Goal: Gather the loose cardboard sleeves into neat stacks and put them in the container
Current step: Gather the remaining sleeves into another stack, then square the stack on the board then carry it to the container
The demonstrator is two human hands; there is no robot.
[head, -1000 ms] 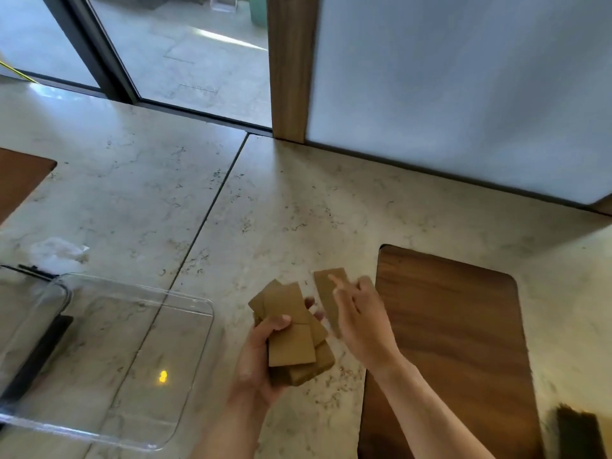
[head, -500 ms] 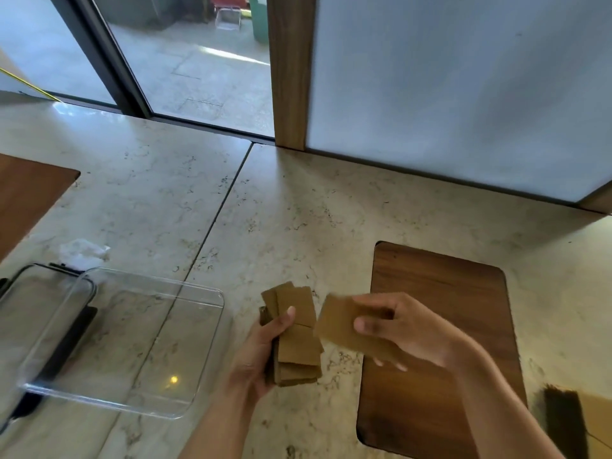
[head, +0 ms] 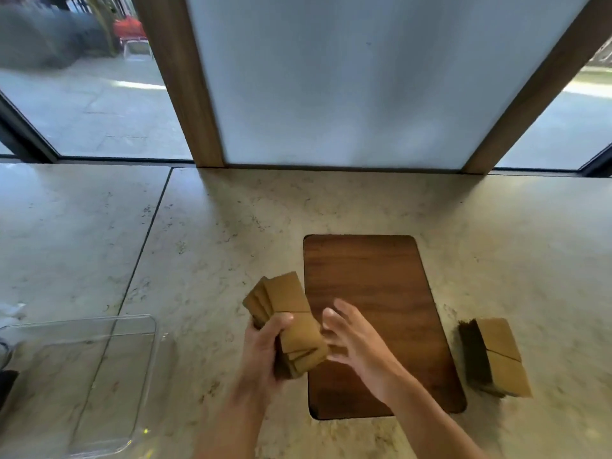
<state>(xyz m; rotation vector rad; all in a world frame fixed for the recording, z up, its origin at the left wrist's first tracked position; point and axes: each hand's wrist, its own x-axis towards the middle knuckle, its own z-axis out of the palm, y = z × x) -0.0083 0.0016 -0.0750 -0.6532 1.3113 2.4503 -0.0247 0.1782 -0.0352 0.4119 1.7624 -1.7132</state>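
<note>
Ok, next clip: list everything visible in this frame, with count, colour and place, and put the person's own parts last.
Held sleeve stack: one fanned bundle, brown cardboard, in the left hand above the counter.
Second sleeve stack: one, brown cardboard, on the counter right of the wooden board.
Wooden board: one, dark brown, set in the counter at centre.
Clear container: one, transparent, empty as far as shows, lower left on the counter.
Counter: one, beige stone, across the frame.
White crumpled item: one, far left edge, too cut off to identify.
Frosted panel: one, pale, wood-framed, behind the counter.
Left hand: closed on the held sleeve stack.
Right hand: open, fingers spread beside the stack.
</note>
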